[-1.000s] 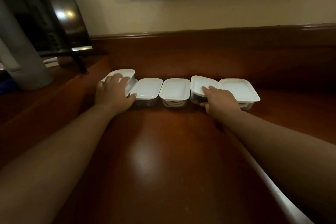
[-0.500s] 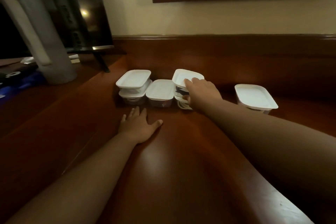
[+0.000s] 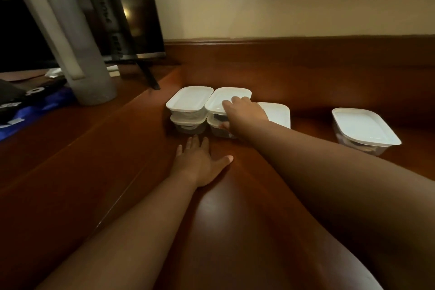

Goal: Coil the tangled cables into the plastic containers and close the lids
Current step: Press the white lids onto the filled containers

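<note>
Containers with white lids are gathered near the back of the wooden desk [image 3: 235, 231]. Two stacks of two stand side by side; the top right box [image 3: 226, 101] is gripped by the right hand [image 3: 244, 115], thumb at its front. A fifth box [image 3: 279, 114] sits just behind the hand, a sixth [image 3: 364, 129] well apart. The left hand [image 3: 200, 165] is laid flat, fingers spread, on the desk.

Single head cam, wide-angle, looks fwd & down over wooden desk [image 3: 235, 231], close; wall across upper frame.
</note>
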Demonstrator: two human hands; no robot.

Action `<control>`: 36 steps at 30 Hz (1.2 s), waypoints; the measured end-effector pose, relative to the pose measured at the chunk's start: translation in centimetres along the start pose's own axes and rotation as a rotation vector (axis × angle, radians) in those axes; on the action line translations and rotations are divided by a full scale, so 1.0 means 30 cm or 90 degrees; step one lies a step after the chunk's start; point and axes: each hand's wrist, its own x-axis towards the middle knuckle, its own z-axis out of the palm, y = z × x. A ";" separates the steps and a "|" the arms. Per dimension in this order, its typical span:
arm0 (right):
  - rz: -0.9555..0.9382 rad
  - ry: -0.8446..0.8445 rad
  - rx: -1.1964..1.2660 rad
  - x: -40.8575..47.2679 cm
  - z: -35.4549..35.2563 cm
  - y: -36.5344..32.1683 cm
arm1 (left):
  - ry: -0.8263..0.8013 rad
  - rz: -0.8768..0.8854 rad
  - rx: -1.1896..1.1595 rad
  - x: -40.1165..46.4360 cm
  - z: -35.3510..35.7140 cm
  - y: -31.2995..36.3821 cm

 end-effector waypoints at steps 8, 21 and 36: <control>0.117 0.051 0.175 -0.120 -0.033 0.127 | 0.013 -0.010 0.003 0.004 0.006 0.001; 0.323 -0.073 -0.044 -0.521 -0.011 0.586 | 0.004 -0.043 0.024 -0.001 0.003 0.021; 0.307 0.049 0.005 -0.586 0.029 0.613 | 0.005 -0.037 0.027 -0.004 0.002 0.024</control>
